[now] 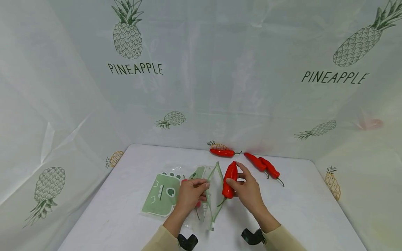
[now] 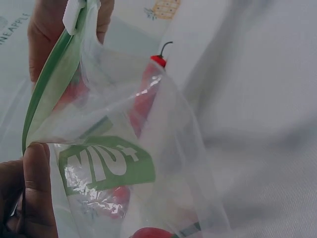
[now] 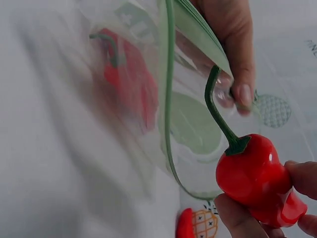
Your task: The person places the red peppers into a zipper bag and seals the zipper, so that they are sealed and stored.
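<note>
My left hand [image 1: 190, 197] pinches the green zip edge of a clear zip bag [image 2: 106, 163] printed with a green cartoon face. The bag's mouth [image 1: 216, 195] gapes toward the right. Red chili peppers [image 3: 131, 79] show through the clear film, inside the bag. In the fingers of my right hand [image 1: 249, 191] is another glossy red chili pepper [image 1: 230, 179], tip up and stem down in the head view. Its green stem [image 3: 218, 109] reaches to the bag's opening in the right wrist view. Part of its body is hidden behind the fingers.
One loose red chili pepper [image 1: 222, 153] lies at the back edge of the white table [image 1: 301, 209]. Two more chili peppers [image 1: 269, 167] lie to its right, touching each other. A pineapple-print sheet [image 1: 220, 87] hangs behind. Black curved pieces [image 1: 187, 242] sit by both wrists.
</note>
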Action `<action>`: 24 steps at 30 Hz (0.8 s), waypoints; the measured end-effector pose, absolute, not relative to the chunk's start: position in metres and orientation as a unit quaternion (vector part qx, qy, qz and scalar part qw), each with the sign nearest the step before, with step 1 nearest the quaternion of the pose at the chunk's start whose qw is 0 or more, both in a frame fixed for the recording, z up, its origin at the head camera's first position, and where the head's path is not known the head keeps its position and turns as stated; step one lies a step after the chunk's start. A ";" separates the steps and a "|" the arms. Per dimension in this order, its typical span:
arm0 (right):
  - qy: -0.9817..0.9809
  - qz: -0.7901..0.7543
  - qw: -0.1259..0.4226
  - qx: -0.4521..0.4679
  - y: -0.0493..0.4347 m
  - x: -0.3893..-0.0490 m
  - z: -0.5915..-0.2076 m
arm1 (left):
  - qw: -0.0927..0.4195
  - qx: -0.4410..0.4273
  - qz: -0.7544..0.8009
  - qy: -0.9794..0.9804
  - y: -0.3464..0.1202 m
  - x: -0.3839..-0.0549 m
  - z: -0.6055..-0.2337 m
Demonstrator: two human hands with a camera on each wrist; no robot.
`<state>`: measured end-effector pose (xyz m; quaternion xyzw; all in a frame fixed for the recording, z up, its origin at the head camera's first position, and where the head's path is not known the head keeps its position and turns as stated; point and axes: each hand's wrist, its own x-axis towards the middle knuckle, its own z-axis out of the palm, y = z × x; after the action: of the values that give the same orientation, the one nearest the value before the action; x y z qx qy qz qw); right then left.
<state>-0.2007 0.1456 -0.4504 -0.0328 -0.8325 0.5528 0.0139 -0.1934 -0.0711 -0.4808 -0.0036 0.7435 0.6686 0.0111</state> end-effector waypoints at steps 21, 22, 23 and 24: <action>-0.873 0.486 0.031 0.032 0.110 -0.187 -0.462 | 0.001 0.009 0.671 0.741 -0.064 -0.193 -0.475; -0.873 0.485 0.031 0.034 0.109 -0.187 -0.461 | 0.002 0.010 0.674 0.739 -0.064 -0.193 -0.474; -0.874 0.484 0.031 0.037 0.109 -0.187 -0.461 | 0.002 0.012 0.677 0.736 -0.064 -0.194 -0.474; -0.875 0.482 0.031 0.039 0.108 -0.187 -0.461 | 0.003 0.013 0.680 0.733 -0.064 -0.194 -0.473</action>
<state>-0.1870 0.1082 -0.4610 0.0386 -0.8747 0.4820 0.0314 -0.1939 -0.0639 -0.4735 0.0132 0.7331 0.6799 0.0031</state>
